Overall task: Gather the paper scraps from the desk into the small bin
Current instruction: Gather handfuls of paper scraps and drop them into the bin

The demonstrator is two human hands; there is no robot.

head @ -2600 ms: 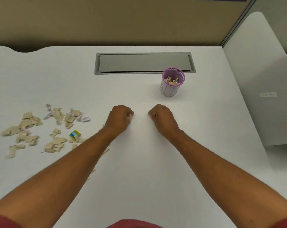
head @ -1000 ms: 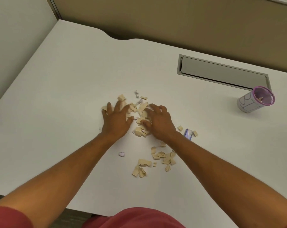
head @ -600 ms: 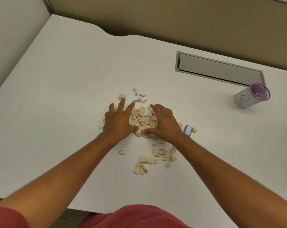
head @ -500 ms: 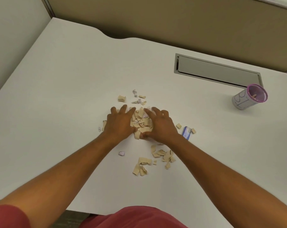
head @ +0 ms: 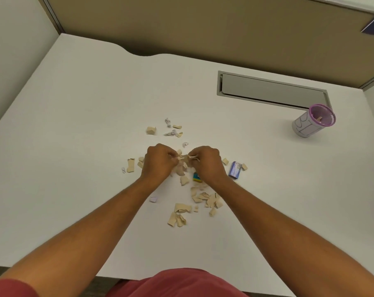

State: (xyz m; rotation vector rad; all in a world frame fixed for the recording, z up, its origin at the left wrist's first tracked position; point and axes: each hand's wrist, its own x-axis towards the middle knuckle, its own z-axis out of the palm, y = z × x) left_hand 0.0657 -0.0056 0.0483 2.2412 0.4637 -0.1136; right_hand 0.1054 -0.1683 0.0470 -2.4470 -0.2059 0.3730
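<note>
Tan paper scraps [head: 182, 207] lie scattered on the white desk [head: 74, 146] in front of me. My left hand [head: 157, 163] and my right hand [head: 206, 162] are both closed around a bunch of scraps [head: 182, 162] pinched between them in the middle of the pile. More scraps [head: 151, 130] lie just beyond the hands and a few at their left. The small bin [head: 312, 123], white with a purple rim, stands far to the right with some scraps inside.
A small blue packet [head: 235, 169] lies right of my right hand, and a blue-green-yellow piece [head: 196, 177] sits under it. A grey cable flap [head: 271, 92] is set into the desk behind the bin. Partition walls border the desk at the back and left.
My hands went from flat with fingers spread over the pile to curled into fists, scooping scraps together between them. Several scraps stay on the desk around them.
</note>
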